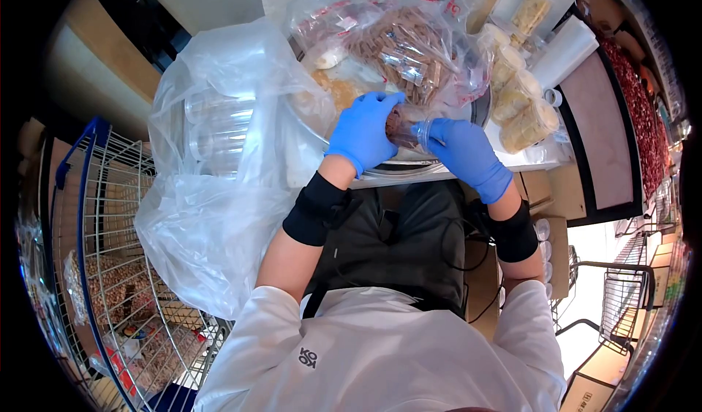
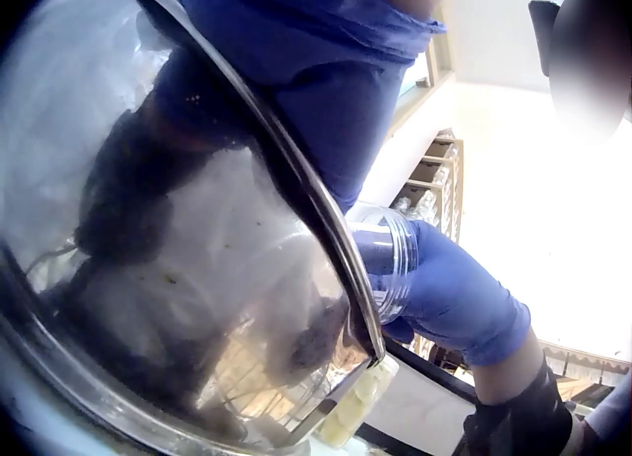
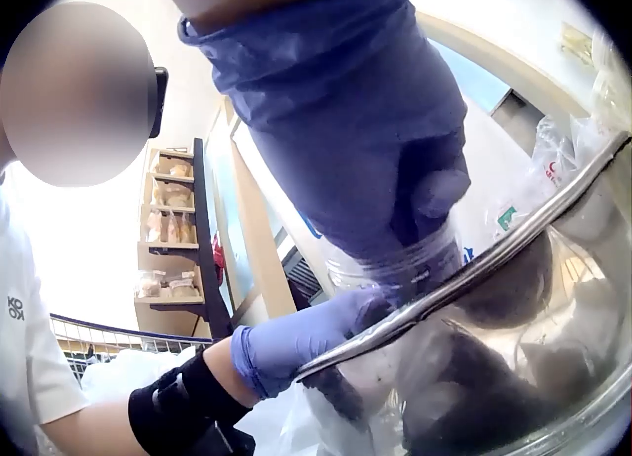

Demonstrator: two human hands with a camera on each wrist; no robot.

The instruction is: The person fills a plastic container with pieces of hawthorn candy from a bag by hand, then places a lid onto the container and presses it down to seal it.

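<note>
My gloved left hand (image 1: 363, 133) grips a clear plastic jar (image 1: 411, 122) around its body. The jar lies tilted over the near rim of a large round metal tray (image 1: 409, 169), with brown pieces inside. At its threaded mouth is my gloved right hand (image 1: 469, 156), fingers straight and reaching into the opening. Blue glove shows through the clear wall of the jar (image 2: 380, 248) in the left wrist view. A clear bag of brown sticks (image 1: 409, 54) lies on the tray beyond my hands. The left fingertips are partly hidden behind the jar.
Left of the tray, a translucent bag (image 1: 219, 127) holds several clear jars. Jars of pale yellow pieces (image 1: 523, 112) stand at the right, beside a white roll (image 1: 567, 52). A wire shopping cart (image 1: 110, 214) stands at my left. Cardboard boxes (image 1: 559, 255) are below, right.
</note>
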